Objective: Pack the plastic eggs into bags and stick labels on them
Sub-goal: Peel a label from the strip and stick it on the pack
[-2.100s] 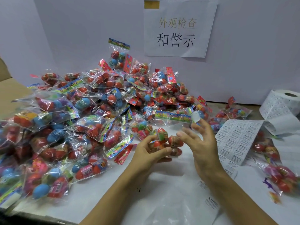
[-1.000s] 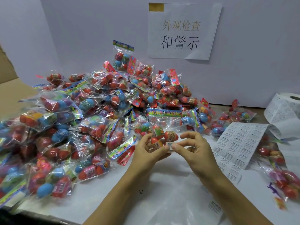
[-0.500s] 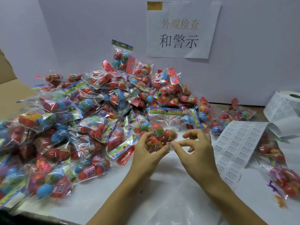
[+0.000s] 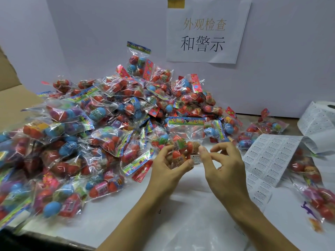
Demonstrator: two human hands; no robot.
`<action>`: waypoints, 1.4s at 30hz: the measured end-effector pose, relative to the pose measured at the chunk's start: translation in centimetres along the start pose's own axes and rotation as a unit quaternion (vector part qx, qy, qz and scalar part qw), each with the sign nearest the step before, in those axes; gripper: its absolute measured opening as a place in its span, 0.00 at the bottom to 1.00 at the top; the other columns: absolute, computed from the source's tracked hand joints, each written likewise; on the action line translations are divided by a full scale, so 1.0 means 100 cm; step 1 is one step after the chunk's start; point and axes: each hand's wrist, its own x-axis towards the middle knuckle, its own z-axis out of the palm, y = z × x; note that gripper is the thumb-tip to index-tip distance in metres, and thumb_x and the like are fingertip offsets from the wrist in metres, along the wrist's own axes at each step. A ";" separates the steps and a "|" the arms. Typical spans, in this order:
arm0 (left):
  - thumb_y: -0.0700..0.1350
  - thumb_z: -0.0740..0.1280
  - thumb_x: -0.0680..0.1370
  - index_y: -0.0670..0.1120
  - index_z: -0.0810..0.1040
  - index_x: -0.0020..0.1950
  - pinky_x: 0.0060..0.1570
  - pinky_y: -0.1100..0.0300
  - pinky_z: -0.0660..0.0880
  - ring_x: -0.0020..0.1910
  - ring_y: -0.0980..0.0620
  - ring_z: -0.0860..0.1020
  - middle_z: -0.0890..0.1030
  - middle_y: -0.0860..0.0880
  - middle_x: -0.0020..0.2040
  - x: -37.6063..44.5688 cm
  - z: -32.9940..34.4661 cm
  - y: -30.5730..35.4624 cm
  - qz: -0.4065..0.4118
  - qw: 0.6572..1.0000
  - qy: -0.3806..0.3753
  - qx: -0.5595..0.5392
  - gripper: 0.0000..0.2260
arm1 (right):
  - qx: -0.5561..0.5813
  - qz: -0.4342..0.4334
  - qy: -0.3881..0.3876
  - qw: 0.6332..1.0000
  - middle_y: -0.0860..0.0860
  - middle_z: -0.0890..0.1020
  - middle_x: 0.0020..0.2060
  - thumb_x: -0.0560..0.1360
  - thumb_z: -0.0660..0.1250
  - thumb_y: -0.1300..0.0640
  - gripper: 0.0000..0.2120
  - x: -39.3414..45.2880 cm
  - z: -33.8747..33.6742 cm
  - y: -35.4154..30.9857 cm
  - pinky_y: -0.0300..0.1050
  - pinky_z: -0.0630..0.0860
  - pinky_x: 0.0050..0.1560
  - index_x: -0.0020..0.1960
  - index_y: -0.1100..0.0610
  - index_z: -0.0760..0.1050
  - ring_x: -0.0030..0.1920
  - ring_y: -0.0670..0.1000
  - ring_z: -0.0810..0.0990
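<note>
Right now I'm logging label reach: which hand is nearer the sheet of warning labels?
Right. The right hand sits just beside the label sheet, at its near-left edge. The left hand is farther away, on the other side of the right hand, holding the bag of eggs.

Held bag: clear plastic, colourful header strip on top, upright above the table, red/orange eggs bunched at the bottom. Small white label with black print on the bag's lower front. Label sheet: white, grid of identical stickers, flat on the table to the right, running up to a roll. Big pile of filled bags, red and blue eggs, at left and centre. A few more bags far right.
</note>
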 end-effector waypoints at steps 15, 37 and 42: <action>0.34 0.76 0.74 0.45 0.78 0.64 0.48 0.55 0.83 0.53 0.43 0.86 0.86 0.43 0.54 0.001 -0.005 0.003 -0.009 0.997 0.009 -0.075 0.20 | 0.104 0.123 -0.104 0.981 0.40 0.76 0.49 0.72 0.77 0.54 0.06 0.008 -0.008 0.008 0.29 0.70 0.44 0.38 0.48 0.82 0.51 0.38 0.76; 0.37 0.80 0.69 0.36 0.71 0.70 0.51 0.51 0.83 0.54 0.37 0.85 0.85 0.36 0.55 0.001 -0.002 0.010 -0.057 0.983 -0.005 -0.177 0.33 | 0.081 0.144 -0.097 0.982 0.43 0.76 0.46 0.70 0.78 0.54 0.10 0.009 -0.009 0.004 0.24 0.67 0.45 0.34 0.48 0.80 0.47 0.38 0.74; 0.36 0.78 0.69 0.37 0.77 0.64 0.49 0.55 0.82 0.54 0.38 0.85 0.86 0.36 0.54 0.002 -0.004 0.012 -0.050 0.978 -0.002 -0.201 0.25 | 0.055 0.168 -0.085 0.981 0.44 0.76 0.44 0.71 0.76 0.57 0.12 0.013 -0.010 0.011 0.31 0.68 0.43 0.33 0.53 0.76 0.43 0.41 0.75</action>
